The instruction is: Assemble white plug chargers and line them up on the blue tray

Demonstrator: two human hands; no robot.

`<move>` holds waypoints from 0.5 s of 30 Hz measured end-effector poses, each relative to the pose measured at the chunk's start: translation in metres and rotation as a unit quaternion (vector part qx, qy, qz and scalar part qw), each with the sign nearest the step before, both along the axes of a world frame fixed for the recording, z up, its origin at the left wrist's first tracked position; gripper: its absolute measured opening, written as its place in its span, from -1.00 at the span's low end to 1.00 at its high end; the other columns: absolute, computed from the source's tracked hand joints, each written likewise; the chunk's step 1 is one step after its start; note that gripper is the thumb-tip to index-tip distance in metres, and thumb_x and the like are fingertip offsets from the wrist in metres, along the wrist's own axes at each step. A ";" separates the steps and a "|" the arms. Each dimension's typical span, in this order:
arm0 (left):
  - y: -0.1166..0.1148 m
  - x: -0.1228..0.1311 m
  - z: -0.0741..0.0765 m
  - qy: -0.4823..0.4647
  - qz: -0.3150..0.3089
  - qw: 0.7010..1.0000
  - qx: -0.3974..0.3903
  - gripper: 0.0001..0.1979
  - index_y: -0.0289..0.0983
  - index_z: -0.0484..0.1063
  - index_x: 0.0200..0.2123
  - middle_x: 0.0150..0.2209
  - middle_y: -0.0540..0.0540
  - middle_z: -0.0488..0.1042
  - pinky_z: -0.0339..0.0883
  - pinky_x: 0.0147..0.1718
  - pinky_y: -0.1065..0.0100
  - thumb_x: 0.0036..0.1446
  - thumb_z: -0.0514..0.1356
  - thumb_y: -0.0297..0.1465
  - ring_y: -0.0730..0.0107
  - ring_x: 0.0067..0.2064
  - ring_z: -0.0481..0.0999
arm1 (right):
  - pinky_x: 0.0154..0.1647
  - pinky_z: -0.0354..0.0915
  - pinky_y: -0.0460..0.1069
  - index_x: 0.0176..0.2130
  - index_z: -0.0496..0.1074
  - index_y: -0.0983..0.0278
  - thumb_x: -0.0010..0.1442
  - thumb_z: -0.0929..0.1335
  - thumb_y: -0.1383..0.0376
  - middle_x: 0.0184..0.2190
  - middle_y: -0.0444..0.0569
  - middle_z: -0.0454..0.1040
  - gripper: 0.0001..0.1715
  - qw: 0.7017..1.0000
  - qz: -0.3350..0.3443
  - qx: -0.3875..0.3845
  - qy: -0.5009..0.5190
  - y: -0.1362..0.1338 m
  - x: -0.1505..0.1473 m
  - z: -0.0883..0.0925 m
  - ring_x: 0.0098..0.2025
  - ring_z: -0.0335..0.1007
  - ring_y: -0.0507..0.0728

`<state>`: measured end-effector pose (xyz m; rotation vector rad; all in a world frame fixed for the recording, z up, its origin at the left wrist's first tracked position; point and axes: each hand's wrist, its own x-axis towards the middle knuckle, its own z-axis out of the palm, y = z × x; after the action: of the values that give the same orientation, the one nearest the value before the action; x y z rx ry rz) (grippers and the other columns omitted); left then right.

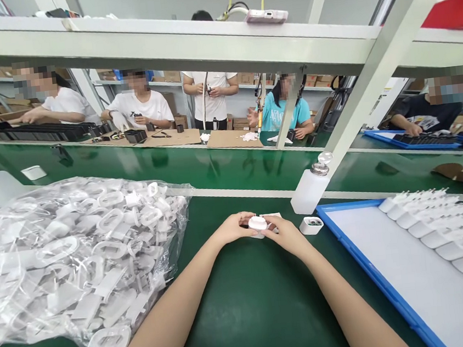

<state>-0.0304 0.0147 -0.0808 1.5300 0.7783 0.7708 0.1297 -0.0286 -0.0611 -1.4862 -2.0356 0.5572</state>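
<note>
Between both hands, over the green bench, is a small white plastic part (257,224) with a rounded top, perhaps a charger housing piece. My left hand (234,228) closes on its left side with thumb and fingers. From the right, my right hand (284,233) grips the same part. A pale flat piece (272,215) shows partly behind the right fingers. Just right of that hand stands a white oval housing (311,225) with a green circuit board visible inside.
A clear plastic bag (78,256) full of white plastic parts covers the left. A white pump bottle (310,190) stands at the back. On the right, a blue-rimmed tray (359,254) bears rows of white plug adapters (436,229). Several people work across the bench, beyond a metal frame.
</note>
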 end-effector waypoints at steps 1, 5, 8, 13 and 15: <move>0.001 -0.002 0.001 -0.006 -0.007 1.000 -0.010 -0.51 -0.33 0.28 -0.25 -0.29 -0.12 0.39 0.19 -0.24 0.32 -0.41 0.25 -0.47 0.38 -0.24 0.35 | -0.36 0.21 -0.03 -0.22 0.27 0.25 -0.10 0.24 0.29 -0.30 -0.06 0.35 -0.65 1.000 -0.001 0.002 0.000 0.000 0.000 0.000 -0.42 0.29 0.03; 0.001 -0.004 0.003 -0.019 -0.001 0.999 -0.034 -0.62 -0.33 0.31 -0.32 -0.33 -0.11 0.41 0.20 -0.23 0.30 -0.36 0.23 -0.46 0.38 -0.26 0.37 | -0.37 0.22 -0.04 -0.22 0.27 0.24 -0.09 0.24 0.30 -0.31 -0.08 0.36 -0.66 1.000 0.001 0.000 0.019 0.000 -0.001 -0.001 -0.42 0.29 0.03; -0.001 -0.003 0.004 -0.018 0.016 0.999 -0.034 -0.65 -0.33 0.32 -0.35 -0.35 -0.09 0.42 0.20 -0.23 0.30 -0.36 0.22 -0.47 0.37 -0.27 0.37 | -0.36 0.22 -0.03 -0.21 0.27 0.25 -0.10 0.24 0.30 -0.31 -0.07 0.36 -0.64 0.999 0.000 -0.010 0.036 0.001 0.000 -0.002 -0.42 0.29 0.04; -0.001 -0.001 0.003 -0.015 0.019 0.999 -0.025 -0.68 -0.34 0.33 -0.39 -0.38 -0.07 0.43 0.21 -0.25 0.31 -0.37 0.22 -0.48 0.37 -0.28 0.37 | -0.33 0.22 -0.02 -0.20 0.27 0.23 -0.10 0.24 0.30 -0.32 -0.10 0.36 -0.63 0.998 0.006 -0.025 0.056 0.003 0.003 -0.003 -0.41 0.29 0.04; -0.001 -0.001 0.003 -0.008 0.020 1.000 -0.018 -0.69 -0.34 0.33 -0.40 -0.39 -0.07 0.43 0.22 -0.26 0.31 -0.37 0.22 -0.47 0.37 -0.29 0.38 | -0.32 0.22 -0.03 -0.21 0.27 0.22 -0.10 0.24 0.31 -0.33 -0.11 0.37 -0.64 0.997 0.013 -0.030 0.065 0.003 0.004 -0.002 -0.42 0.29 0.03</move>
<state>-0.0312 0.0142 -0.0777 1.4792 0.8077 0.7937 0.1334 -0.0257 -0.0635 -1.4212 -1.9566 0.7134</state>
